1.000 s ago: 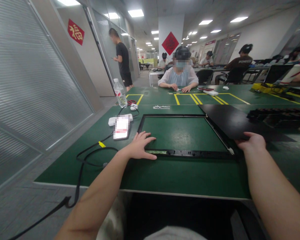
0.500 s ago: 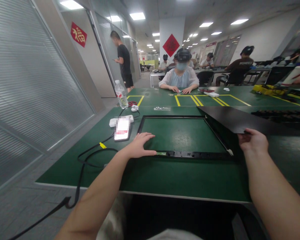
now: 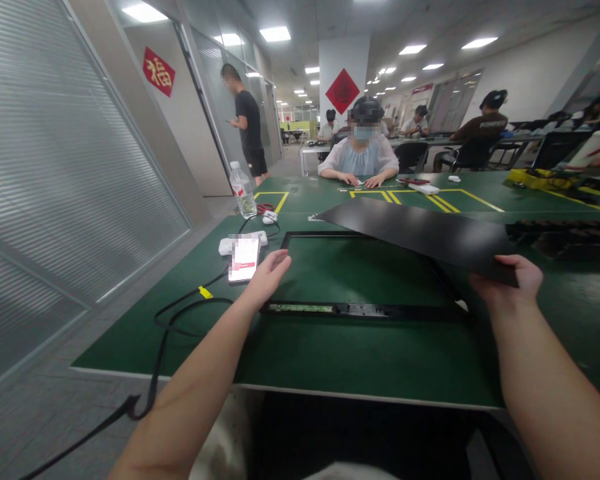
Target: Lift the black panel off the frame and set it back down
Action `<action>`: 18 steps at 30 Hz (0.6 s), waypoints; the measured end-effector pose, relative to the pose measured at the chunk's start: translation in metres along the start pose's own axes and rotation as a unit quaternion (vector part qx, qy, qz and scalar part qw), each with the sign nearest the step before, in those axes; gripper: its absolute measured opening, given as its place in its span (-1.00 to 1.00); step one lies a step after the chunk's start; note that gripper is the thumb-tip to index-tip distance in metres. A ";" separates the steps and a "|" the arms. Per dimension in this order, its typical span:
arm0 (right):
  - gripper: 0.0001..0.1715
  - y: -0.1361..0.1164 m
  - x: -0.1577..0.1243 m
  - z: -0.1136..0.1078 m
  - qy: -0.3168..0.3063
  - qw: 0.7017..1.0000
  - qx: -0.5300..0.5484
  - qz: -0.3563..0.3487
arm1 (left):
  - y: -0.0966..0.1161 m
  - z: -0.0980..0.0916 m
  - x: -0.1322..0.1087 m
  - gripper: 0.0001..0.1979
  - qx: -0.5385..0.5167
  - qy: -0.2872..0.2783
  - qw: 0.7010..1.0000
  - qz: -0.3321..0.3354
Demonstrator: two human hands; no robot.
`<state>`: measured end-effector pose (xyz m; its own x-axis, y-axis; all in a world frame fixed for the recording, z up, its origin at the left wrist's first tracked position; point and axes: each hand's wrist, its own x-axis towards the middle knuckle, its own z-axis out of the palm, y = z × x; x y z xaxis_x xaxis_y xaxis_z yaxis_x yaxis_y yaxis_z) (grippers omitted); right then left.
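A green bench (image 3: 355, 360) stretches away from the viewer, whose two bare forearms reach in from the near edge. The left hand (image 3: 267, 273) is open and holds nothing, its fingers straight and close together, at the near left corner of a thin black frame (image 3: 360, 310) that lies flat on the bench; whether the hand rests on the frame or is just above it cannot be told. The right hand (image 3: 505, 283) is closed on the near right corner of a flat black panel (image 3: 420, 233). The panel is held up off the bench, tilted, and hangs over the right and far part of the frame, its far left corner reaching past the frame's far side. Just left of the frame lies a phone (image 3: 243, 259), screen up, with a white power strip (image 3: 225, 245) touching its far end. A black cable (image 3: 180, 313) loops from there toward the near left corner of the bench and drops over the edge. Dark trays (image 3: 565, 237) sit near the right edge. Farther back, by the left edge, stands a clear water bottle (image 3: 241, 190). Yellow lines (image 3: 395, 197) mark the far part of the bench, where a seated person (image 3: 363, 157) in a head-worn device rests both hands on the surface. Behind, another person (image 3: 247, 123) stands by the wall.
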<state>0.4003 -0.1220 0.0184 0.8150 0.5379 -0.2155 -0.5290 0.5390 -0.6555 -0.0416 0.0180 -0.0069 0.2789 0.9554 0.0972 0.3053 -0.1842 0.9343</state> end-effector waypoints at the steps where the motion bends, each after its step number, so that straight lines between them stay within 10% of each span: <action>1: -0.60 0.001 0.000 0.000 0.001 1.000 -0.006 0.011 | 0.001 0.000 0.001 -0.44 -0.049 0.015 0.998 -0.029; 9: -0.42 0.004 0.001 -0.004 -0.065 0.996 -0.033 0.049 | 0.026 -0.010 -0.001 -0.50 -0.404 0.060 0.885 -0.223; 18: -0.36 0.005 0.005 -0.009 -0.107 0.982 -0.138 0.072 | 0.040 -0.012 -0.005 -0.68 -0.491 0.048 0.840 -0.224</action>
<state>0.4040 -0.1229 0.0078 0.6518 0.7361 -0.1822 -0.5269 0.2668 -0.8070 -0.0422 0.0084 0.0338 0.2466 0.9008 -0.3574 -0.5516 0.4337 0.7125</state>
